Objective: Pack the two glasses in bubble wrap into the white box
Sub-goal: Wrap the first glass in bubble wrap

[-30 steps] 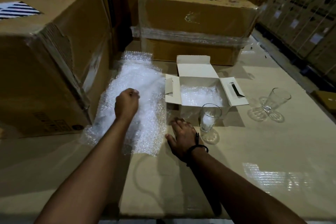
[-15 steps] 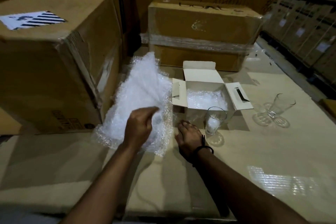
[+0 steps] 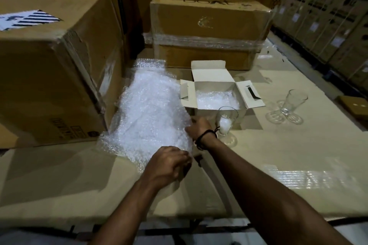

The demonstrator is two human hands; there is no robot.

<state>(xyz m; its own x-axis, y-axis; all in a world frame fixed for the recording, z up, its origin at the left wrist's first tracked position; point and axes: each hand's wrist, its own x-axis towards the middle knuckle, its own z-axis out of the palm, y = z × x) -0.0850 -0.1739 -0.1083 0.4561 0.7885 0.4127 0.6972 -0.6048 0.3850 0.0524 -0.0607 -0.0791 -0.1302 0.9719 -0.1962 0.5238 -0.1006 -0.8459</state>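
Where cardboard [image 3: 258, 155] bears the white box [image 3: 211, 74], taped cartons [image 3: 209, 26] (brown) behind

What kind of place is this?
Probably a warehouse or stockroom: a big taped carton on the left, a stretch-wrapped carton behind the white box, and rows of stacked labelled boxes along the right.

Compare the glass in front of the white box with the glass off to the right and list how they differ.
The near glass stands right in front of the white box, beside the right hand; the far glass stands apart, right of the box. The near glass shows something white inside; the far glass looks empty. Both are clear, unwrapped, mouth up and outside the box.
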